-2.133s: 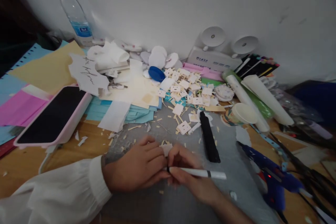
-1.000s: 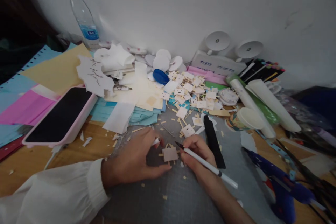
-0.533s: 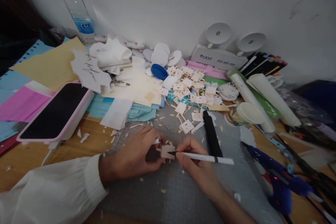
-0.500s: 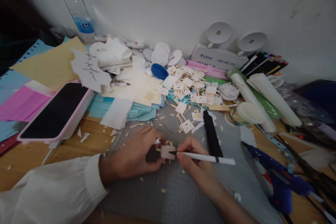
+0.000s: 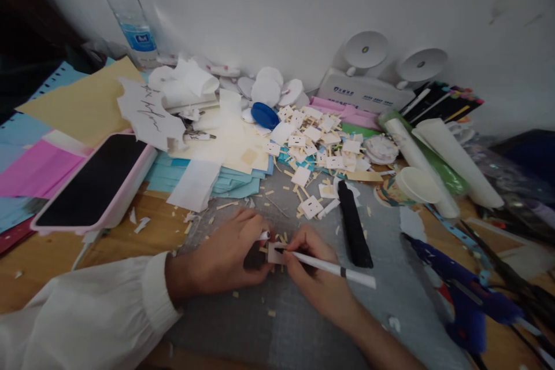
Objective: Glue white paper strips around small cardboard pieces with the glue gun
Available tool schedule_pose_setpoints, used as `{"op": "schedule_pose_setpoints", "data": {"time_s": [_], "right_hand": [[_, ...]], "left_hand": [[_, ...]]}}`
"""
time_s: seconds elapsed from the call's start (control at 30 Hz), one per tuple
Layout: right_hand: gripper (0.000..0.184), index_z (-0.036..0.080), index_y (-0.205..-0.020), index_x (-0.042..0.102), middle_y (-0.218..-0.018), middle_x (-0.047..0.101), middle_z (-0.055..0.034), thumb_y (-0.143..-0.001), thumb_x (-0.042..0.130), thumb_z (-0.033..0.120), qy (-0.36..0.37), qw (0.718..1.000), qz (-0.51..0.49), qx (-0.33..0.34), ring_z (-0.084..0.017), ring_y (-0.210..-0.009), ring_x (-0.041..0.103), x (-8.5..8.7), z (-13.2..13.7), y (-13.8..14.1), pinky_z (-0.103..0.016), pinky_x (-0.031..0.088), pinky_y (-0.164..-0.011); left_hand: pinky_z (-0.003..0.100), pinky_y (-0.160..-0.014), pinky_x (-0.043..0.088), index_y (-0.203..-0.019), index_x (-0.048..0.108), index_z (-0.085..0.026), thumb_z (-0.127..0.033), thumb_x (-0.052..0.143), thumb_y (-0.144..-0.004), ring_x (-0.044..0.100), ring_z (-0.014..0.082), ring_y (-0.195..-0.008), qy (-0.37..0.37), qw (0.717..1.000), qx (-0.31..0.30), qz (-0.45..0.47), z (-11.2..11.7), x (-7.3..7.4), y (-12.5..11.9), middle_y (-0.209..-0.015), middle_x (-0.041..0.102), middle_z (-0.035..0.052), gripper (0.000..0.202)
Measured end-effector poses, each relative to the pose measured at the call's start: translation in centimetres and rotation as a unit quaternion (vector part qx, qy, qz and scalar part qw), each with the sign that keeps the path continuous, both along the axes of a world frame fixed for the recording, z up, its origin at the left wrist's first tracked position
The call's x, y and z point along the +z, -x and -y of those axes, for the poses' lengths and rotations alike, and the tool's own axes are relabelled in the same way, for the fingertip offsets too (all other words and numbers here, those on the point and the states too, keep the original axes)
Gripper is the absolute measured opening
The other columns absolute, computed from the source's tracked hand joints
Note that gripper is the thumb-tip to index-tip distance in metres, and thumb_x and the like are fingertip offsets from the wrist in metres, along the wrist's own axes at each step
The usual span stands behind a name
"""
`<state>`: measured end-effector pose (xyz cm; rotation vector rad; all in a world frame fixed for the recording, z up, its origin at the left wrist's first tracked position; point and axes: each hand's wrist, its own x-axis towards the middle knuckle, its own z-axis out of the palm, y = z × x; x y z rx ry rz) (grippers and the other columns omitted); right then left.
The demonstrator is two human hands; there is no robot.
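A small white paper square with thin yellowish strips at its edges (image 5: 274,254) is pinched by my left hand (image 5: 229,254) at its left side. A short white cap-like piece (image 5: 264,235) also sticks out between that hand's fingers. My right hand (image 5: 318,272) is closed around a white marker pen (image 5: 329,266), whose dark tip rests on or just over the square. Beyond the hands, two similar pieces lie on the grey mat, one with a drawn face (image 5: 310,207). A heap of such paper figures (image 5: 318,136) is piled behind them.
A black tube-shaped object (image 5: 354,225) lies right of my hands, with a blue glue gun (image 5: 463,283) farther right. A phone in a pink case (image 5: 95,185) stands at left. A paper cup (image 5: 407,187), coloured paper and a water bottle (image 5: 130,17) sit farther back.
My right hand has shifted slightly left, and the pen's tip has moved farther over the square. The pen's rear end now slants lower. My left hand keeps its hold.
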<state>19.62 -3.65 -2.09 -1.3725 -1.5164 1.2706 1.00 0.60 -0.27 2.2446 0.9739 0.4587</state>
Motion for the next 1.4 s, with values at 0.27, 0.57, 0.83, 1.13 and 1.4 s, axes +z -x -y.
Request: {"op": "schedule_pose_setpoints", "data": {"time_s": [0.27,0.57,0.83,1.13,1.4], "right_hand": [[0.015,0.021,-0.066,0.045,-0.057,0.043,0.0059,-0.077,0.055,0.023,-0.007,0.998,-0.029,-0.048,-0.009,-0.048,0.039,1.0,-0.5,-0.9,-0.02,0.029,-0.043],[0.013,0.021,-0.067,0.045,-0.055,0.042,0.0063,-0.076,0.055,0.019,-0.009,1.0,0.009,-0.022,-0.01,-0.048,0.04,0.2,-0.4,-0.8,-0.02,0.029,-0.044],[0.013,0.021,-0.067,0.045,-0.059,0.044,0.0047,-0.076,0.055,0.019,-0.002,0.999,-0.046,0.005,-0.01,-0.051,0.041,1.0,-0.2,-0.9,-0.02,0.03,-0.045],[0.013,0.021,-0.068,0.044,-0.057,0.043,0.0058,-0.075,0.054,0.017,0.006,1.0,-0.023,0.02,-0.01,-0.05,0.04,0.6,-0.1,-0.5,-0.021,0.03,-0.046],[0.013,0.021,-0.07,0.044,-0.057,0.044,0.0061,-0.076,0.052,0.013,0.003,1.0,0.005,0.027,-0.009,-0.05,0.041,0.2,0.1,-0.5,-0.02,0.028,-0.046]], "left_hand": [[0.035,-0.077,0.043,-0.09,0.05,-0.017,-0.016,0.061,-0.069,0.053,0.0231,-0.088,0.0,1.0,-0.007,0.004,-0.1,0.2,0.1,-0.091,0.059,0.0057,0.024],[0.036,-0.077,0.042,-0.088,0.049,-0.017,-0.014,0.061,-0.067,0.053,0.0238,-0.087,0.002,1.0,-0.001,0.002,-0.1,0.3,-0.1,-0.087,0.059,0.0052,0.024],[0.035,-0.078,0.042,-0.089,0.049,-0.018,-0.015,0.061,-0.069,0.053,0.0231,-0.089,-0.002,1.0,0.0,-0.008,-0.1,0.1,0.0,-0.09,0.059,0.0045,0.024],[0.036,-0.077,0.041,-0.089,0.048,-0.018,-0.016,0.06,-0.069,0.053,0.0231,-0.087,-0.019,1.0,-0.007,-0.009,-0.2,0.0,0.0,-0.089,0.059,0.0044,0.023],[0.036,-0.079,0.041,-0.09,0.049,-0.018,-0.015,0.06,-0.068,0.053,0.0234,-0.088,-0.015,1.0,-0.005,-0.005,-0.1,0.0,0.0,-0.09,0.059,0.005,0.025]]}}
